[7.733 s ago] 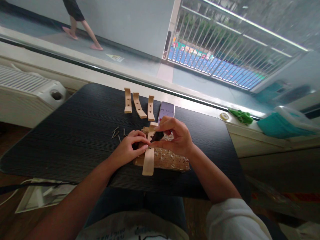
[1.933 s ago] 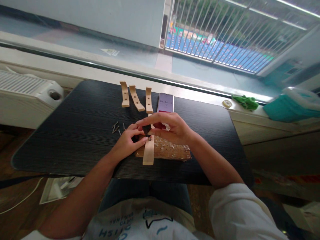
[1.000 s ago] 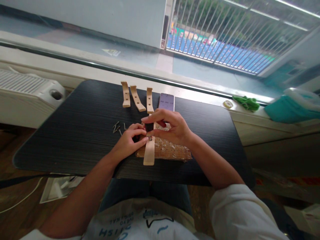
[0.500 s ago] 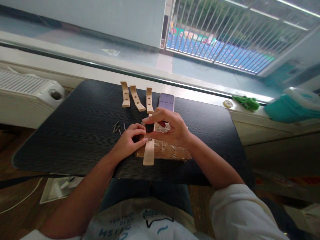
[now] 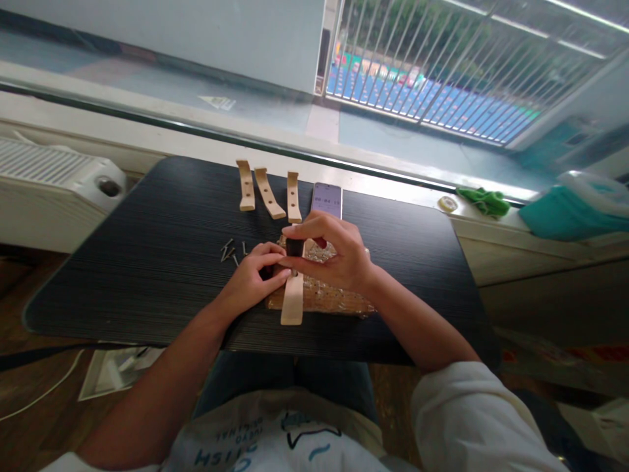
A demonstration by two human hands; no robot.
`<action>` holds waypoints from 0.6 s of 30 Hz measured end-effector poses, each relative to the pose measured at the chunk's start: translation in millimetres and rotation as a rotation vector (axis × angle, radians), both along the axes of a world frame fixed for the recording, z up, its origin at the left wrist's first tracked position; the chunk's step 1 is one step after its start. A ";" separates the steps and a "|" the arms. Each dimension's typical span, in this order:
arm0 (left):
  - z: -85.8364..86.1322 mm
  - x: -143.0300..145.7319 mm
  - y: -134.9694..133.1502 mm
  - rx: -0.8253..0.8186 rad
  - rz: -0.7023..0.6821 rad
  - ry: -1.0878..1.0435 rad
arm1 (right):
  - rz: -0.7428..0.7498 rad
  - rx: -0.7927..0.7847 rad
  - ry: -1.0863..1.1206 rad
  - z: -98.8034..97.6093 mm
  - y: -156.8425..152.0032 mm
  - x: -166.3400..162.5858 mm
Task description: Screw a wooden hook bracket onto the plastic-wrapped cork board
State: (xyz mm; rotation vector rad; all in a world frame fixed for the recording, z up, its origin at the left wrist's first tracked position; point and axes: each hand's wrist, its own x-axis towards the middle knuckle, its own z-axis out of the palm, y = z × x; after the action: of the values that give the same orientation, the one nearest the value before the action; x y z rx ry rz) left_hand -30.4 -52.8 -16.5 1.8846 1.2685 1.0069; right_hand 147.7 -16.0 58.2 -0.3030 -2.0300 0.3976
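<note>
Now right hand (image 5: pixel 334 255) pinching black tool (image 5: pixel 293 248) upright on wooden strip (image 5: pixel 293 298), left fingers (image 5: pixel 275 276) pressed beside it.

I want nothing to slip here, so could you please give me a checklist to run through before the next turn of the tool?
1. Left hand steadies the strip: ok.
2. Right hand grips the black tool: ok.
3. Tool tip seated on a screw: cannot tell, fingers hide it.
4. Strip lies on the board: ok.
5. Spare screws lie left of the hands: ok.
6. Phone lies beyond the hands: ok.
</note>
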 end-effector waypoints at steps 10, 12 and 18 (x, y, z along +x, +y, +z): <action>1.5 1.0 0.1 -0.009 0.012 -0.001 | 0.094 -0.048 -0.114 3.4 3.6 8.4; 1.6 0.8 0.1 -0.010 0.017 0.007 | 0.109 -0.058 -0.137 6.1 3.5 9.5; 0.2 0.3 0.7 -0.006 0.019 0.032 | 0.162 -0.099 -0.189 10.1 3.8 12.1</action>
State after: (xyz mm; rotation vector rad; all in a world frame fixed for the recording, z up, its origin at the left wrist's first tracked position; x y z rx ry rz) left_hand -30.0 -52.1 -16.2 1.8942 1.3087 0.9849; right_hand 159.8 -12.2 68.3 -0.2443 -2.2319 0.5907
